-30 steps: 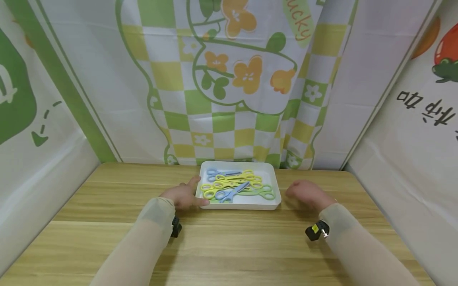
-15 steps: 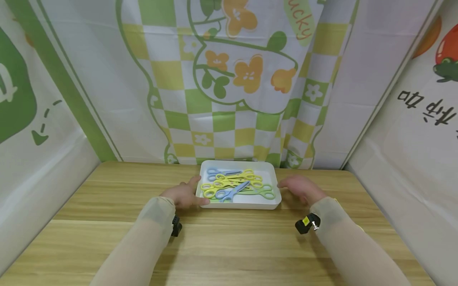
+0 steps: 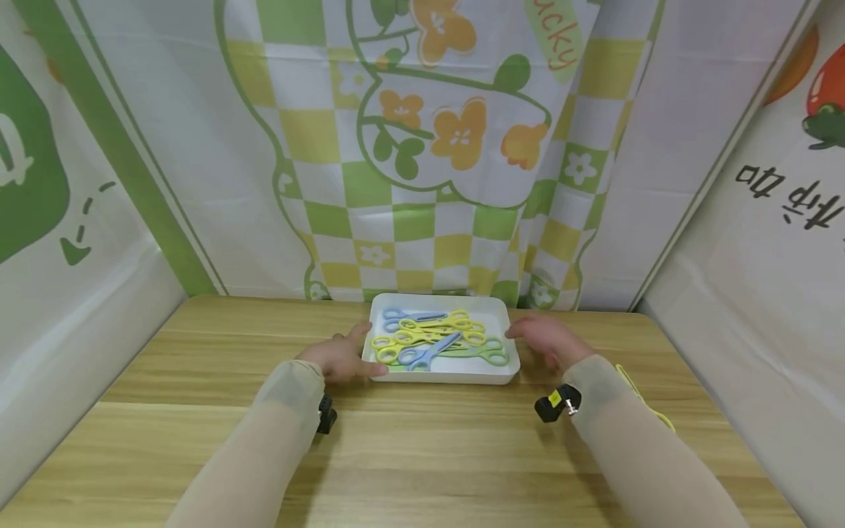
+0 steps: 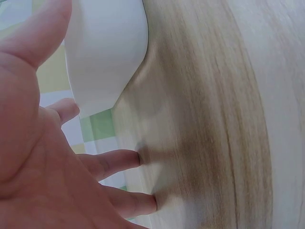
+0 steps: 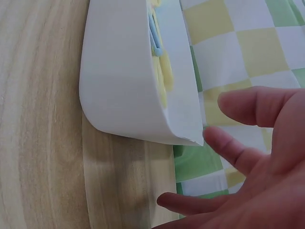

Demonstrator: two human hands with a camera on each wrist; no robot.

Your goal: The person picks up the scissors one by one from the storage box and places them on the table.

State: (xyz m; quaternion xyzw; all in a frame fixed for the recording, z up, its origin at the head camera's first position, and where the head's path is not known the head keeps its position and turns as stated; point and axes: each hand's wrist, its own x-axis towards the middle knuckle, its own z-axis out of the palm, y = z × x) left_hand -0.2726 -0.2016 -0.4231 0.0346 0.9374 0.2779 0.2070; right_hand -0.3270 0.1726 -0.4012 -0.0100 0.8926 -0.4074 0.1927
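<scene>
A white tray (image 3: 449, 378) stands against the back of the table with several scissors in it. Among them are yellow scissors (image 3: 409, 338), blue scissors (image 3: 432, 350) and green scissors (image 3: 491, 352). Spread around the tray's left side is my left hand (image 3: 335, 358), thumb by the front corner and index finger by the left rim; its fingers look fairly straight in the left wrist view. On the other side, my right hand (image 3: 551, 341) has its fingers extended, an index fingertip close to the tray's corner in the right wrist view. Contact there is hard to tell.
The wooden table (image 3: 422, 455) extends toward me. A thin yellow loop (image 3: 647, 400) lies on it, partly behind my right forearm. A checkered curtain (image 3: 422, 220) hangs directly behind the tray, and printed walls flank the table.
My right hand has moved left, up to the tray's right rim, and its fingers have extended. The yellow loop has come into sight beside the right forearm. Left hand and tray stay put.
</scene>
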